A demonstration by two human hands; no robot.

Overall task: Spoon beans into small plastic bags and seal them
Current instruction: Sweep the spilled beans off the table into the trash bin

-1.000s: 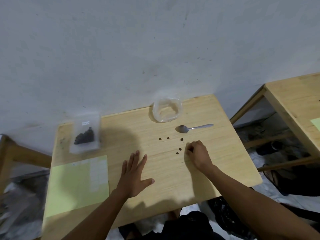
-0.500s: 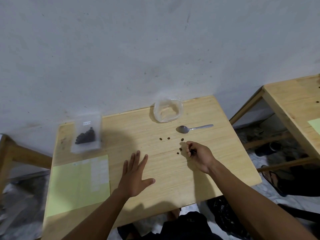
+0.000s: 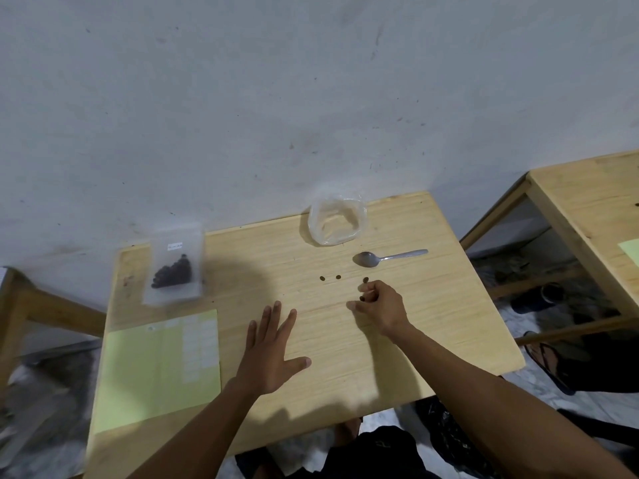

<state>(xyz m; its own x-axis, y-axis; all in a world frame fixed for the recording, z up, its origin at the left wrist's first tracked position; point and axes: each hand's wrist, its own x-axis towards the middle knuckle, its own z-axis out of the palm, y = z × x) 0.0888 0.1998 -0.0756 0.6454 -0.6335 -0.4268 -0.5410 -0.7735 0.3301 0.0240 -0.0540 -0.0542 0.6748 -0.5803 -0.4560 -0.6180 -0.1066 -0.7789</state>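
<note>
Since the earlier frames, right hand (image 3: 380, 307) has turned from knuckles-down over the loose beans to a raised pinch; one bean (image 3: 361, 298) now sits between thumb and fingertips, and the bean that lay under that hand is gone from the surface (image 3: 432, 340). Left hand (image 3: 269, 354) unchanged: flat, fingers spread, released, pressing on the wood.

Grip state: right hand clenched round the single bean; left holds nothing.

Remaining stray beans: one (image 3: 365, 279) just beyond the right fingertips, two more (image 3: 338, 277) and (image 3: 322, 278) further left, in a rough row. All lie closer to the right hand than to the left.

Spoon (image 3: 383, 258) lies beyond the row, long axis left-right, bowl to the left, handle pointing right. Open clear bag (image 3: 337, 221) stands behind it near the far edge, mouth up, straight ahead of the right hand.

Filled bag of beans (image 3: 174, 271) at far left corner; green sheet (image 3: 155, 368) at near left.

Judgement: collecting spilled beans. Path from right hand to open bag passes over the spoon; open wood to the right, with the surface's edge well off.
</note>
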